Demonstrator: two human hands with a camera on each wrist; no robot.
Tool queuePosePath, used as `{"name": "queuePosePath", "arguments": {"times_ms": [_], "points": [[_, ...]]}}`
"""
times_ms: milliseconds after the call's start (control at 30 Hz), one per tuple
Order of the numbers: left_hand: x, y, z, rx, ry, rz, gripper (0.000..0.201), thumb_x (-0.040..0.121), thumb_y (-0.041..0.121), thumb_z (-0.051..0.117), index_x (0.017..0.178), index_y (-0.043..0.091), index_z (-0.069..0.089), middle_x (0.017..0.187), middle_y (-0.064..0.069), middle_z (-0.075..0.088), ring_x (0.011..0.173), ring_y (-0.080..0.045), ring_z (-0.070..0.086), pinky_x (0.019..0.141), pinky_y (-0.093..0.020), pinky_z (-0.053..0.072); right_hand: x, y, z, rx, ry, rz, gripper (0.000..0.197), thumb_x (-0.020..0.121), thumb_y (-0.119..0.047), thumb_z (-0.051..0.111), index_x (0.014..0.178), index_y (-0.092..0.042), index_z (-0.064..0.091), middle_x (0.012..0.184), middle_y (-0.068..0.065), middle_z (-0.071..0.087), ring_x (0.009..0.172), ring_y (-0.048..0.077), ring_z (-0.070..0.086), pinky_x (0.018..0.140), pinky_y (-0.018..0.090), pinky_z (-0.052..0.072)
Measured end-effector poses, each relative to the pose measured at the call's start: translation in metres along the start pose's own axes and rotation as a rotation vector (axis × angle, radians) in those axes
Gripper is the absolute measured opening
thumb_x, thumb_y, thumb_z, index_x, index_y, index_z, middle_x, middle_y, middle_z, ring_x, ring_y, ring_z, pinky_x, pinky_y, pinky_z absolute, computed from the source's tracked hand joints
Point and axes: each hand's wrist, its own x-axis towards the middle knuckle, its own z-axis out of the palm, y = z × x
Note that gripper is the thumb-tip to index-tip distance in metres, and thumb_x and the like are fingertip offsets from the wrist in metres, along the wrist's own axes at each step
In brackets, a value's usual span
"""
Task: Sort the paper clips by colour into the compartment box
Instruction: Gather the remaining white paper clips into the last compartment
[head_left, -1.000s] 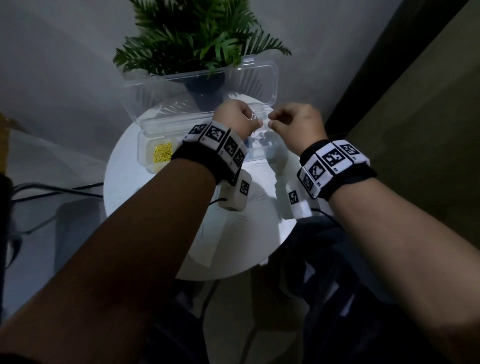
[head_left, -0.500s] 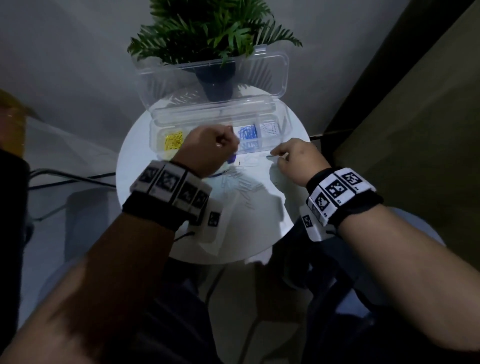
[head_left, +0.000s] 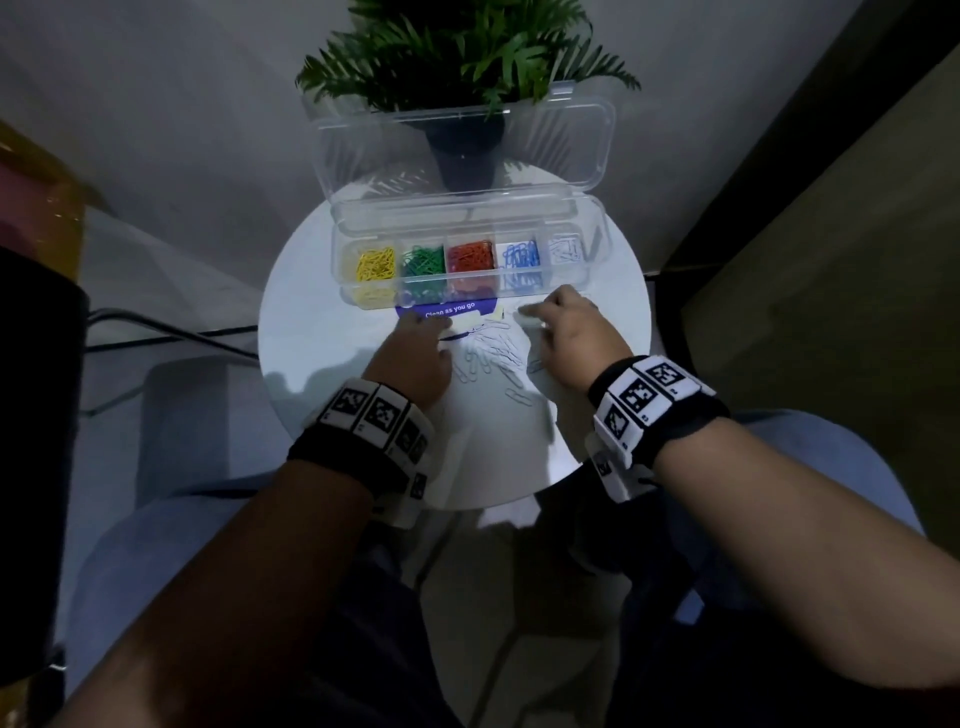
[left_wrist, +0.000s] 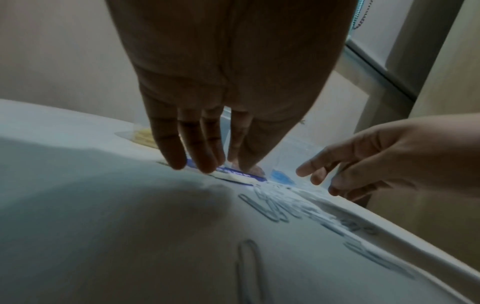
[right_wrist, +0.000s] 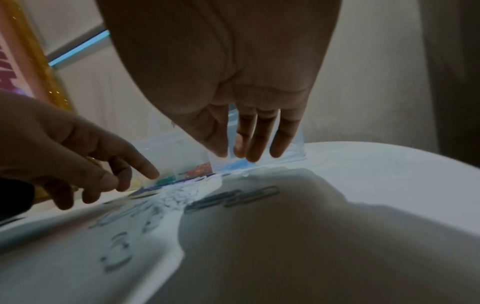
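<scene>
Sorted so far: the clear plastic compartment box (head_left: 592, 291), lid open, stood at the far side of the round white desk (head_left: 311, 322); from left to right its compartments held yellow paper clips (head_left: 375, 262), green paper clips (head_left: 425, 260), red paper clips (head_left: 470, 255), blue paper clips (head_left: 522, 254) and a few white paper clips (head_left: 566, 250).
Left to do: a loose pile of pale, white-looking paper clips (head_left: 491, 358) lay on the desk between the two hands, just in front of the box; no other colour could be made out among them. Judged well advanced, with only this last colour outstanding.
Left hand (head_left: 415, 358): fingers extended and apart, tips down on the desk at the near edge of a printed card; nothing seen held.
Right hand (head_left: 569, 338): fingers loosely extended, lowered at the right edge of the pile; whether a clip was caught under the tips could not be told.
Writing: a blue printed card (head_left: 457, 310), partly under the box front, read "Clean as you go".
Other markings: black-and-white square code tags on both wristbands (head_left: 649, 395); small figures beside them illegible.
Background: green potted plant (head_left: 462, 57) behind the lid.
</scene>
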Motion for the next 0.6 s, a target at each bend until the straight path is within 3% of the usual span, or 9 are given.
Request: {"name": "queuePosePath", "arguments": {"times_ms": [67, 167, 300, 367, 467, 600], "points": [[0.004, -0.001, -0.001, 0.042, 0.019, -0.036, 0.050, 0.091, 0.015, 0.048, 0.140, 0.017, 0.042, 0.136, -0.018, 0.039, 0.117, -0.034, 0.051, 0.099, -0.035, 0.039, 0.007, -0.002, -0.003, -0.028, 0.005, 0.022, 0.041, 0.088, -0.010, 0.049, 0.129, -0.014, 0.052, 0.123, 0.014, 0.047, 0.114, 0.033, 0.047, 0.099, 0.040, 0.042], [0.007, 0.005, 0.004, 0.127, -0.033, -0.026, 0.054, 0.093, 0.019, 0.045, 0.146, 0.021, 0.033, 0.134, -0.019, 0.037, 0.115, -0.035, 0.050, 0.099, -0.037, 0.039, 0.014, -0.010, 0.000, -0.186, -0.078, 0.023, 0.040, 0.087, -0.009, 0.050, 0.127, -0.013, 0.049, 0.124, 0.014, 0.043, 0.113, 0.034, 0.046, 0.093, 0.040, 0.046], [0.007, 0.011, 0.013, 0.126, -0.091, 0.075, 0.047, 0.095, 0.020, 0.045, 0.142, 0.024, 0.041, 0.124, -0.015, 0.042, 0.110, -0.030, 0.051, 0.096, -0.030, 0.038, 0.010, -0.012, 0.001, -0.196, -0.155, -0.052, 0.033, 0.091, -0.016, 0.047, 0.123, -0.018, 0.055, 0.122, 0.013, 0.044, 0.113, 0.032, 0.046, 0.095, 0.041, 0.044], [0.007, 0.010, 0.012, 0.076, -0.117, 0.062, 0.043, 0.095, 0.020, 0.045, 0.138, 0.025, 0.046, 0.127, -0.014, 0.042, 0.113, -0.028, 0.050, 0.099, -0.029, 0.037, 0.005, -0.005, -0.002, -0.152, -0.120, -0.033, 0.030, 0.091, -0.018, 0.048, 0.118, -0.019, 0.061, 0.121, 0.011, 0.047, 0.114, 0.031, 0.046, 0.097, 0.040, 0.043], [0.005, 0.007, 0.006, 0.077, -0.083, 0.036, 0.044, 0.094, 0.022, 0.046, 0.137, 0.026, 0.045, 0.133, -0.015, 0.039, 0.119, -0.032, 0.049, 0.103, -0.035, 0.037, 0.002, 0.011, -0.012, -0.113, 0.030, 0.120, 0.030, 0.088, -0.012, 0.047, 0.116, -0.013, 0.057, 0.124, 0.013, 0.043, 0.115, 0.033, 0.043, 0.095, 0.040, 0.043], [-0.004, 0.002, -0.006, 0.158, -0.078, -0.098, 0.046, 0.091, 0.033, 0.051, 0.136, 0.025, 0.044, 0.138, -0.013, 0.037, 0.120, -0.032, 0.050, 0.100, -0.037, 0.040, 0.002, 0.018, -0.017, -0.168, -0.036, 0.151, 0.028, 0.084, -0.005, 0.043, 0.109, -0.011, 0.056, 0.123, 0.011, 0.042, 0.114, 0.032, 0.041, 0.089, 0.039, 0.042]]}}
